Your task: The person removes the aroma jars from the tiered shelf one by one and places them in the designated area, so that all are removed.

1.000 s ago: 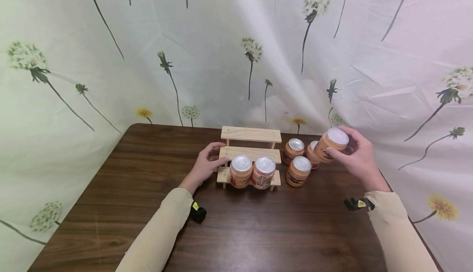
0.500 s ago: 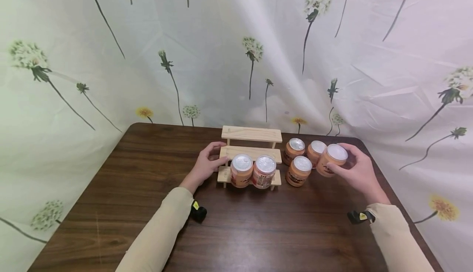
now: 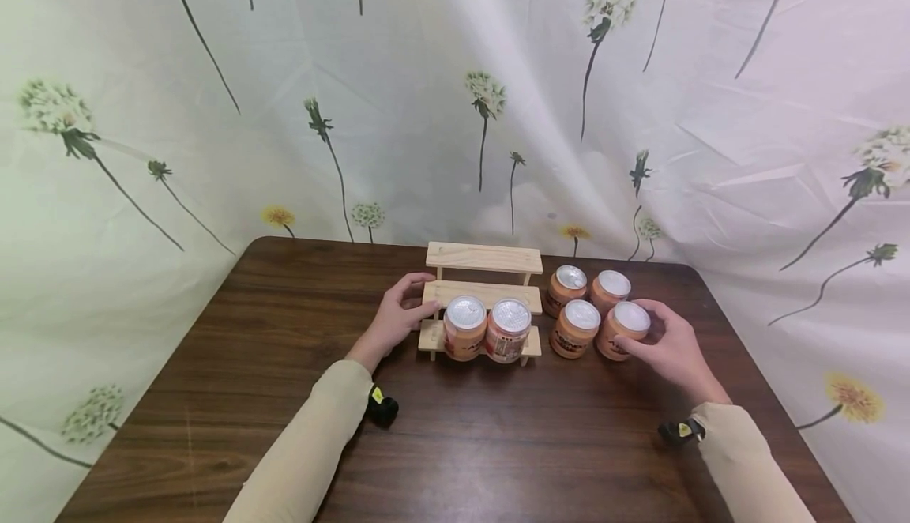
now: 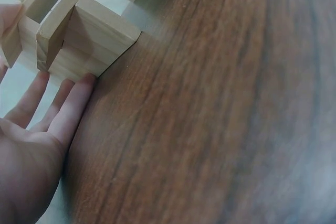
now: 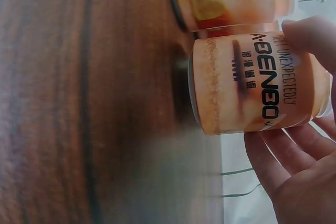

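In the head view, my left hand (image 3: pixel 391 319) holds the left end of a three-step wooden rack (image 3: pixel 483 257), thumb at the middle step. The left wrist view shows the fingers (image 4: pixel 71 106) against the rack's side. Two orange cans (image 3: pixel 464 332) with silver lids stand on its lowest step. My right hand (image 3: pixel 671 349) grips another orange can (image 5: pixel 241 85) between thumb and fingers, at the near right of three like cans (image 3: pixel 573 332) on the table. In the right wrist view a dark shadow lies under its base; I cannot tell whether it touches the tabletop.
The rack and cans are on a dark brown wooden table (image 3: pixel 455 444) with rounded far corners. A white curtain (image 3: pixel 412 112) printed with dandelions hangs behind it and along the right. The rack's upper two steps carry no cans.
The right hand has brought its can down and toward me, from above the back right can to beside the near one. The left hand and the rack have stayed in place.
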Motion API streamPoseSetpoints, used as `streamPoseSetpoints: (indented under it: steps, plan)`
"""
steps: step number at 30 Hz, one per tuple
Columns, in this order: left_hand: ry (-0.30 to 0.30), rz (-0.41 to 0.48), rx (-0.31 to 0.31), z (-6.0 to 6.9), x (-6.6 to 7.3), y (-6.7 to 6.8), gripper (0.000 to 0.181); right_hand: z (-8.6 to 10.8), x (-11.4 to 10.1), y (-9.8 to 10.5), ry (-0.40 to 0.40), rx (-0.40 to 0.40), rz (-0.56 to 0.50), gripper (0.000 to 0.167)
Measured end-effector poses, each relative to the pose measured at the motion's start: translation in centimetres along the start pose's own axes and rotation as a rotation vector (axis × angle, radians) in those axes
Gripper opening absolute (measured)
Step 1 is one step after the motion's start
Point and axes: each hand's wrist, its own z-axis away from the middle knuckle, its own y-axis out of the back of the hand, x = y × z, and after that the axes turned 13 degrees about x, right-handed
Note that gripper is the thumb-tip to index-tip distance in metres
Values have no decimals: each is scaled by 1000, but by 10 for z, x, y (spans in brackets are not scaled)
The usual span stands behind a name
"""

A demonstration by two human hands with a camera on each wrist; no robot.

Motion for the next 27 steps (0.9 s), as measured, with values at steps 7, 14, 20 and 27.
streamPoseSetpoints:
  steps: [7,14,20,27]
  plan:
    - [-4,-1,8,1,0,0,48,2,6,-5,-8,-24,5,69]
    - [-7,6,1,1,-1,0,48,5,5,-6,-34,-26,16,72]
    - [-8,10,-2,0,-2,0,48,5,8,-8,-17,-23,39,73]
    - [-9,7,6,1,-1,0,48,0,5,-4,1,-23,35,75]
